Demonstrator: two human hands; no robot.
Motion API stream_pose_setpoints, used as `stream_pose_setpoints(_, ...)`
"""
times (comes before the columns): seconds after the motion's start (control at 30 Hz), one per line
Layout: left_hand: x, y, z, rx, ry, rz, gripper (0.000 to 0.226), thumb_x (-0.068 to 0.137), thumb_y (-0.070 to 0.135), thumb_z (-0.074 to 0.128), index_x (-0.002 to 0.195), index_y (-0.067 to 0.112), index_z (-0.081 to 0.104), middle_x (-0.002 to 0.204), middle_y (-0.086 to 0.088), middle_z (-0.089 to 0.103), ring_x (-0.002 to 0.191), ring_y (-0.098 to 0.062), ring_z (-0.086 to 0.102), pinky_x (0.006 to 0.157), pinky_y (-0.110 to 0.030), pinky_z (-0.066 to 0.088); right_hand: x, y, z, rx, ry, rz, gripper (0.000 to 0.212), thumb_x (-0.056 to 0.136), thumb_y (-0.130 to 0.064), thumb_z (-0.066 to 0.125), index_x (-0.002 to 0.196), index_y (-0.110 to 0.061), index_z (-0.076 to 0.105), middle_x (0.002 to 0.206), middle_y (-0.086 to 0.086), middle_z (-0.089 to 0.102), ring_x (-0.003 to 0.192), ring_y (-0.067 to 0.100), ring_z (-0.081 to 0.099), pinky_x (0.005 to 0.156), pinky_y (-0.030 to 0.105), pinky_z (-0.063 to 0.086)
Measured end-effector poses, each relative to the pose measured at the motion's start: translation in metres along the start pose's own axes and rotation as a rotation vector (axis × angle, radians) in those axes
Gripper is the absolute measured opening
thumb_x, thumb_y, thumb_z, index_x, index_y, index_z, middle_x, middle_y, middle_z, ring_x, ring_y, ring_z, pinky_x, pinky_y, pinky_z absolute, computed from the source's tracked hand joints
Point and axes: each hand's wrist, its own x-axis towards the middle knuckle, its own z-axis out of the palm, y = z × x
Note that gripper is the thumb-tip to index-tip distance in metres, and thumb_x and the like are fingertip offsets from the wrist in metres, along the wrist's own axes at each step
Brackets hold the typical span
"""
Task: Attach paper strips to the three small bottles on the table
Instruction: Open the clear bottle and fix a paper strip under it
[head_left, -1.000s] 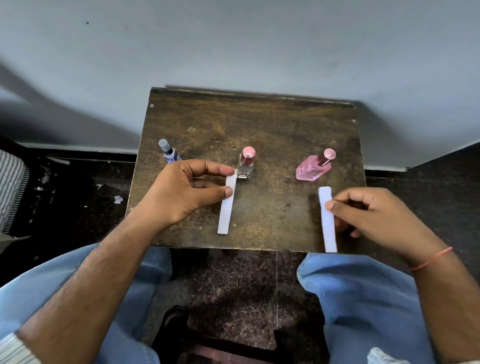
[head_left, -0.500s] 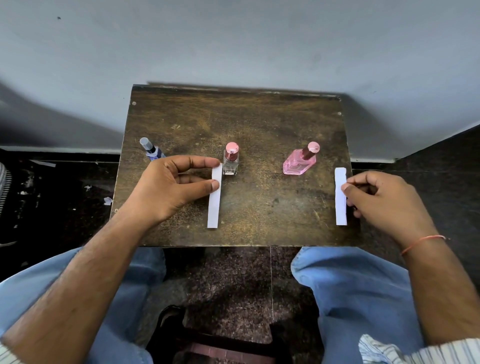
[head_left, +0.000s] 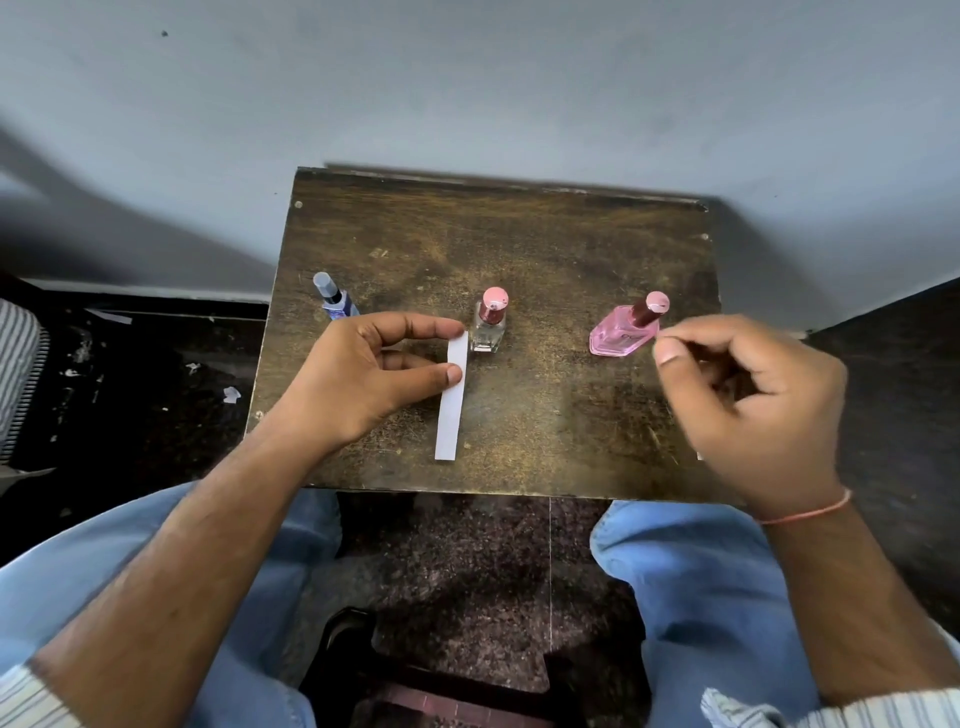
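Three small bottles stand in a row on the dark wooden table (head_left: 519, 244): a blue one with a grey cap (head_left: 332, 299) at the left, a clear one with a pink cap (head_left: 489, 325) in the middle, and a pink one (head_left: 621, 338) at the right. My left hand (head_left: 363, 379) pinches the top of a white paper strip (head_left: 451, 410) just left of the clear bottle. My right hand (head_left: 748, 405) hovers with curled fingers, thumb and forefinger close together beside the pink bottle, nothing visible in them. A second strip (head_left: 699, 456) lies under that hand, almost wholly hidden.
The table stands against a pale wall (head_left: 467, 93). My knees in blue jeans (head_left: 696, 582) sit under its near edge. Dark floor with paper scraps (head_left: 231, 394) lies to the left, and striped fabric (head_left: 21, 364) shows at the far left.
My right hand has left the second strip on the table's right side and moved up and left toward the pink bottle. My left hand still holds its strip by the clear bottle.
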Motion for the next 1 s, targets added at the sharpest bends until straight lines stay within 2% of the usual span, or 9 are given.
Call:
stream_pose_setpoints(0.2,-0.001,-0.002,-0.003,0.098,0.032,-0.021,0.044,0.076,0.029,0.095,0.118,0.037,0.084,0.087,-0.010,0.086,0.085,-0.019,0.080,0.106,-0.058,0.059,-0.005,-0.033,0.053,0.147,-0.122,-0.081,0.030,0.103,-0.020,0.077,0.132,-0.012,0.073,0.122,-0.004,0.074,0.072,0.011,0.068,0.059,0.019,0.053)
stream_pose_setpoints(0.27,0.000,-0.004,-0.004,0.140,0.035,-0.011,0.041,0.082,0.023,0.095,0.118,0.036,0.083,0.084,-0.007,0.086,0.086,-0.020,0.082,0.106,-0.061,0.058,-0.006,-0.039,0.066,0.174,-0.154,-0.011,0.043,0.103,-0.022,0.077,0.143,-0.014,0.064,0.136,-0.003,0.070,0.077,0.010,0.069,0.059,0.012,0.049)
stream_pose_setpoints(0.37,0.001,-0.007,-0.003,0.168,0.027,0.002,0.041,0.085,0.019,0.095,0.121,0.035,0.082,0.085,-0.005,0.087,0.093,-0.028,0.085,0.101,-0.053,0.063,-0.005,-0.043,0.083,0.164,-0.207,0.097,0.058,0.101,-0.026,0.078,0.153,-0.021,0.054,0.150,-0.007,0.062,0.083,0.009,0.069,0.062,0.012,0.053)
stream_pose_setpoints(0.53,0.000,-0.009,0.002,0.214,0.010,0.074,0.045,0.086,0.008,0.093,0.118,0.037,0.080,0.099,0.007,0.087,0.084,-0.009,0.084,0.080,-0.018,0.062,0.001,-0.044,0.098,0.103,-0.289,0.220,0.069,0.098,-0.021,0.080,0.160,-0.023,0.049,0.159,-0.009,0.056,0.078,0.010,0.071,0.080,0.016,0.056)
stream_pose_setpoints(0.63,-0.002,-0.007,0.007,0.253,0.017,0.124,0.052,0.085,0.000,0.092,0.117,0.039,0.077,0.119,0.015,0.081,0.084,-0.009,0.084,0.077,-0.014,0.061,0.006,-0.047,0.105,0.076,-0.296,0.243,0.065,0.098,-0.019,0.080,0.157,-0.023,0.055,0.152,-0.011,0.062,0.074,0.008,0.071,0.080,0.014,0.054)
stream_pose_setpoints(0.7,-0.004,-0.007,0.008,0.287,0.015,0.131,0.055,0.085,0.000,0.092,0.122,0.037,0.076,0.117,0.016,0.081,0.084,-0.008,0.084,0.076,-0.013,0.061,0.007,-0.050,0.108,0.075,-0.279,0.235,0.060,0.098,-0.017,0.079,0.154,-0.023,0.060,0.143,-0.009,0.069,0.079,0.007,0.071,0.082,0.015,0.054)
stream_pose_setpoints(0.83,-0.006,-0.005,0.008,0.355,0.050,0.112,0.060,0.086,0.002,0.092,0.135,0.030,0.074,0.115,0.019,0.080,0.079,-0.003,0.082,0.077,-0.014,0.063,0.008,-0.053,0.112,0.045,-0.250,0.203,0.048,0.097,-0.015,0.080,0.143,-0.024,0.070,0.126,-0.006,0.078,0.089,0.019,0.075,0.087,0.033,0.061)
stream_pose_setpoints(0.93,-0.007,-0.004,0.006,0.451,0.088,0.102,0.062,0.085,0.007,0.094,0.137,0.034,0.073,0.121,0.018,0.078,0.077,0.000,0.080,0.081,-0.016,0.063,0.007,-0.051,0.112,0.037,-0.232,0.212,0.041,0.095,-0.017,0.083,0.134,-0.025,0.074,0.117,-0.011,0.078,0.071,0.008,0.067,0.075,0.026,0.055)
stream_pose_setpoints(1.0,-0.006,-0.004,0.004,0.502,0.106,0.097,0.064,0.084,0.012,0.095,0.138,0.036,0.071,0.124,0.017,0.077,0.075,0.003,0.078,0.083,-0.012,0.061,0.008,-0.048,0.112,0.048,-0.224,0.218,0.040,0.094,-0.017,0.084,0.132,-0.026,0.075,0.113,-0.013,0.076,0.072,0.009,0.067,0.072,0.015,0.050)
